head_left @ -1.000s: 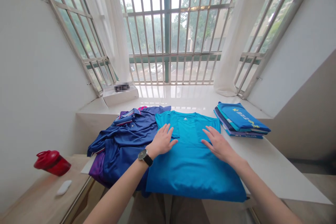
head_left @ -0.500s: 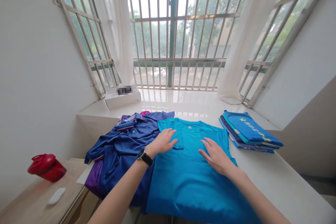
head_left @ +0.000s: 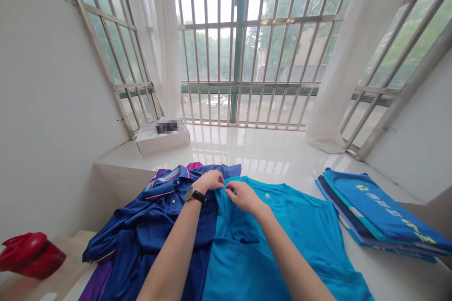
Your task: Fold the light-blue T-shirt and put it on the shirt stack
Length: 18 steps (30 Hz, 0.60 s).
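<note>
At the near edge of the white window ledge [head_left: 257, 150], my feed centres on the right hand [head_left: 244, 196], its fingertips [head_left: 229, 188] drawn into a narrow pinch on the upper edge of the teal T-shirt [head_left: 300, 244], a grip that takes the cloth by its rim instead of pressing it flat. The left hand [head_left: 210, 181], with a black wristwatch [head_left: 195, 195] on its wrist, closes just beside it, curled at that same edge; from here I cannot tell whether it has cloth between its fingers or only rests there. With the hands this close, both bear on one small stretch of fabric, while the shirt lies spread below them, neck toward the far side. Against its left side lies the navy polo shirt [head_left: 155, 230], loose and rumpled, over a purple garment [head_left: 97, 282] near the left end. By the right end, a folded stack of blue shirts [head_left: 379, 211] sits well apart, which keeps it clear of the loose pile. A white box [head_left: 162, 141] stands in the far left corner against the window, and a red plastic bottle [head_left: 30, 256], cut off by the frame, lies on a wooden surface [head_left: 77, 240] below the ledge
</note>
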Motion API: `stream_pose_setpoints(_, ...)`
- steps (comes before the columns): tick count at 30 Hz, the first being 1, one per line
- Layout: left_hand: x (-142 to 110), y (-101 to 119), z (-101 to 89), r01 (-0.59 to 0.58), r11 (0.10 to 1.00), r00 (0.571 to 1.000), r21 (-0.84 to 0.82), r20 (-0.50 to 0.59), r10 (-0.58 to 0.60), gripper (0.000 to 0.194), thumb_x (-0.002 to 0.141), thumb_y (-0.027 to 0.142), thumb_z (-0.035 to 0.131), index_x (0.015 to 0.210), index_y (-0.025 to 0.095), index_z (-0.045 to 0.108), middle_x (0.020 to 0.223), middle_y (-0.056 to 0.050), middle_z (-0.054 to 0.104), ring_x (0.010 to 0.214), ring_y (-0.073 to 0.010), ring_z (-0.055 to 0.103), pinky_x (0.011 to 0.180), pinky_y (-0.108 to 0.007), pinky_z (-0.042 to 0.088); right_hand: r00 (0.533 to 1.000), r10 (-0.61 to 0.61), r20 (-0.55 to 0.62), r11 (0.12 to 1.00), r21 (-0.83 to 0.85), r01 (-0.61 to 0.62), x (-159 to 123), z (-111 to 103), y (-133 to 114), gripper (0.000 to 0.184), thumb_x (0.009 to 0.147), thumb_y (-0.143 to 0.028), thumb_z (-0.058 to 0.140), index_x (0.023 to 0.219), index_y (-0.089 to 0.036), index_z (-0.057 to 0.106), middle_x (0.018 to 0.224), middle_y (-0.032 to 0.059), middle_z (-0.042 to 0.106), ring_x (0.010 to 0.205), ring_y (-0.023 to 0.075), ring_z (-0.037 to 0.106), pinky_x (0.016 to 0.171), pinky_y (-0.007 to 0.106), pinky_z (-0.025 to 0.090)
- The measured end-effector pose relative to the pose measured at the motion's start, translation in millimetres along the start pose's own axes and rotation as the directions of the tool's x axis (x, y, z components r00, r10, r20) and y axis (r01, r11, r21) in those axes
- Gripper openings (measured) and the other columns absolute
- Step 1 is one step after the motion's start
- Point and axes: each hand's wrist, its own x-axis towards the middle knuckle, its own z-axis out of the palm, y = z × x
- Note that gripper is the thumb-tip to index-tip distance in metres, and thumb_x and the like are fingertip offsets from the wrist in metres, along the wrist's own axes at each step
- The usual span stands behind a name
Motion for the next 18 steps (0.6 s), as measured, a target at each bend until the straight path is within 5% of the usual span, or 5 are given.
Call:
stream_pose_setpoints(8,2,-17,-10.1,-0.001,0.997,0.999,-0.071,0.047,0.004,0.015,0.063,0.027,0.074,0.076,0.020,0.076,0.078,-0.004,0.074,0.073,-0.0197,0.066,0.061,-0.023,0.048,0.999,0.005,-0.053,0.986,0.164,0.004,10,21,33,0.022,0.090,-0.030,0.051,0.091,-0.021,0.071,0.076,0.0017,0.070,0.068,0.0164,0.060,0.063,0.027,0.042)
stream_pose_setpoints(12,-2,-19,-14.9,-0.037,0.991,0.998,-0.126,0.049,0.044,0.025,0.061,0.026,0.076,0.085,0.019,0.077,0.088,-0.005,0.075,0.080,-0.0213,0.067,0.065,-0.024,0.049,0.989,0.043,-0.144,0.980,0.200,-0.014,11,27,38,0.027,0.092,-0.035,0.048,0.088,-0.022,0.071,0.076,0.0017,0.071,0.068,0.0170,0.061,0.064,0.027,0.042)
stream_pose_setpoints(18,-3,-23,-14.9,-0.020,0.990,0.997,-0.141,0.065,0.030,0.015,0.062,0.025,0.075,0.075,0.018,0.077,0.076,-0.004,0.075,0.070,-0.0195,0.066,0.061,-0.025,0.047,0.986,0.051,-0.159,0.981,0.193,-0.020,11,30,39,0.028,0.092,-0.037,0.047,0.087,-0.023,0.070,0.073,0.0012,0.069,0.065,0.0174,0.061,0.063,0.028,0.042)
